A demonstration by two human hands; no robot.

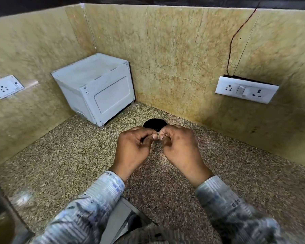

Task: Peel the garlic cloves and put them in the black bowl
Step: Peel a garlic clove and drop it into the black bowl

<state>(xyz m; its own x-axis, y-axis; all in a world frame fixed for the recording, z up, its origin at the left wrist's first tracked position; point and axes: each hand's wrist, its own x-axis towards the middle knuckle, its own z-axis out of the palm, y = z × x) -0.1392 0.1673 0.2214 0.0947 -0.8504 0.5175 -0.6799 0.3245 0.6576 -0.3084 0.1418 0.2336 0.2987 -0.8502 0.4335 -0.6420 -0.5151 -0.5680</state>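
Head view, one frame. We log both hands raised over the speckled stone counter [65,155], knuckles turned toward each other and fingertips meeting.

The left hand [133,148] has its fingers curled in and its thumb pushed forward. The right hand [179,147] mirrors it, fingers curled, thumb tip close against the left thumb. Between those tips we see a small pale piece, the garlic clove [158,135], pinched from both sides (blurred and mostly covered, so we cannot tell how much skin is on it). The clove sits in the gap between the two hands, near the uppermost knuckles.

The black bowl [154,124] stands on the counter just beyond the fingertips. Both hands partly hide it, and only its far arc shows above the knuckles. Its inside reads plain dark, and we cannot tell the contents.

Beyond and left of the left hand, a white box-shaped appliance [95,87] sits in the corner of the tiled walls. Farther left, a socket plate [5,87] is on the wall. Beyond and right of the right hand is a switch-and-socket plate [246,89], with a thin dark wire [231,44] rising from its top edge. Patterned sleeves [104,194] cover both wrists.
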